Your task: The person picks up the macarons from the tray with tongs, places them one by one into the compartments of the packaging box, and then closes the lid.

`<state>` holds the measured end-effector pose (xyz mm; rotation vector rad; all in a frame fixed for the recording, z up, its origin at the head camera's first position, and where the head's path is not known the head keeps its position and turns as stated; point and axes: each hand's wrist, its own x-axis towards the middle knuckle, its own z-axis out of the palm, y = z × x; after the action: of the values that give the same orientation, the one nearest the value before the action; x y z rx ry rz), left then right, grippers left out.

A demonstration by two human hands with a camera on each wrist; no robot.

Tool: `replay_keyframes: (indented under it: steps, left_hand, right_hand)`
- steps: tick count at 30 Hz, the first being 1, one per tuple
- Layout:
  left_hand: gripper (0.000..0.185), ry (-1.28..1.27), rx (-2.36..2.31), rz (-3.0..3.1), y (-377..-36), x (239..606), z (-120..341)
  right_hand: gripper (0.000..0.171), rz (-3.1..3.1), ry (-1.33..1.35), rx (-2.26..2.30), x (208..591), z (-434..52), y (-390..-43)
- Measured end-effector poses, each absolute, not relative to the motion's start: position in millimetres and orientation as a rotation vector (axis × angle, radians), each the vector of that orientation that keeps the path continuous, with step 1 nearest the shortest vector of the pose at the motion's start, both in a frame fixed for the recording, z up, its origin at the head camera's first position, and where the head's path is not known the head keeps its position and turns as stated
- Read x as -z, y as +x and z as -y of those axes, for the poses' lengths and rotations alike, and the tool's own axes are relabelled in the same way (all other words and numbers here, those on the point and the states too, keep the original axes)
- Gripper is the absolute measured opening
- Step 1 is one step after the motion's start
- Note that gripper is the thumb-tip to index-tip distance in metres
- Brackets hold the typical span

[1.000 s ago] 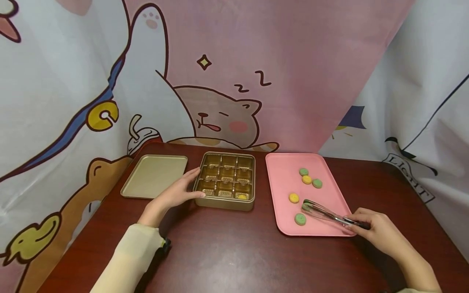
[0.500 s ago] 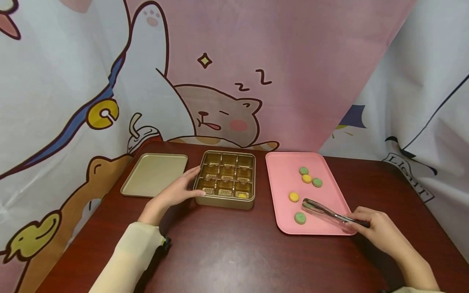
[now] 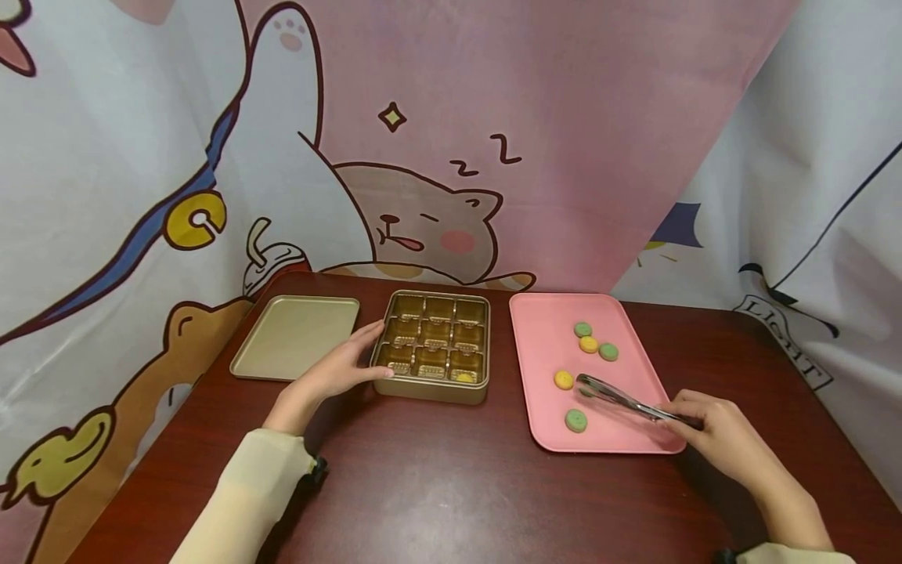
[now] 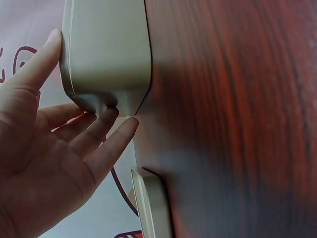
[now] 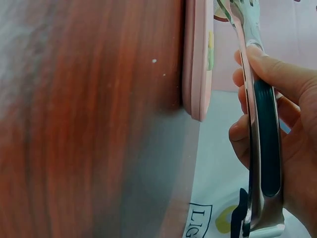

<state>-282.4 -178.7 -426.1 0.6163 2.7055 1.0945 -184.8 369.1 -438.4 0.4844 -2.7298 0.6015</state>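
Gold lid lies flat, just left of the left hand. Left hand rests against the near-left corner of the gold box, fingers straight, steadying rather than clasping; one yellow cookie sits in the near-right cell. Right of the box, pink tray carries five loose cookies. Right hand wraps the tongs by the handle; tips nearly closed, apparently empty, hovering between the yellow piece and green piece.

Risks, as judged:
- Tips nudge a cookie aside and it skids across the tray.
- Hard squeeze cracks the cookie.
- Box shifts, since the left hand only presses it.
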Motion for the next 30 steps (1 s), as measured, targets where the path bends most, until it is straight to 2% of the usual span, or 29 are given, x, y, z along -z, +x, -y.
replay_keyframes:
  steps: [30]
  left_hand:
    - [0.089, 0.652, -0.947, -2.796, -280, 425, 176]
  right_hand:
    - [0.015, 2.655, 0.4, -0.616, 408, -325, -205]
